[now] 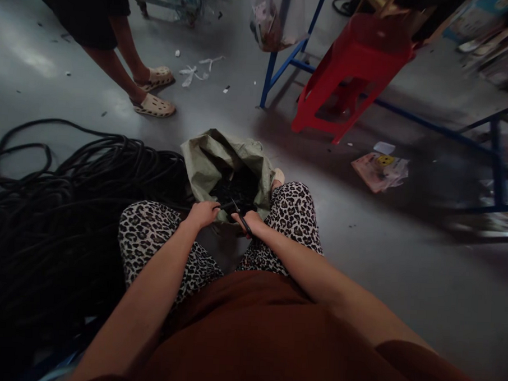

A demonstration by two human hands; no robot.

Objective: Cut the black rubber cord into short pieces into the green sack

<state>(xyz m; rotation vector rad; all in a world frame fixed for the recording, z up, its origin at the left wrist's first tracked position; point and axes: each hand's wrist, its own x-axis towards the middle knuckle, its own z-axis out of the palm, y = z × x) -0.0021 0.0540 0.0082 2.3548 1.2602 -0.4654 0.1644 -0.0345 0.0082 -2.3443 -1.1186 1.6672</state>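
My left hand [203, 214] is closed around a black rubber cord [165, 203], whose end pokes out toward the right. In my right hand [252, 223] is a pair of scissors [247, 226] with dark handles, their blades pointing up and left toward the cord's end. Both hands are over the near rim of a green woven sack [198, 163] that stands open between my knees. Dark pieces [232, 189] lie inside the sack; their shape is hard to make out. The cord runs back to a large heap of black cord [90, 172] on the left.
Ahead on the left stands another person in beige clogs [154, 105]. A red plastic stool [354, 77] and a blue metal frame [280, 71] are at the upper right. Plastic packets [381, 168] and white scraps [191, 74] lie on the grey floor.
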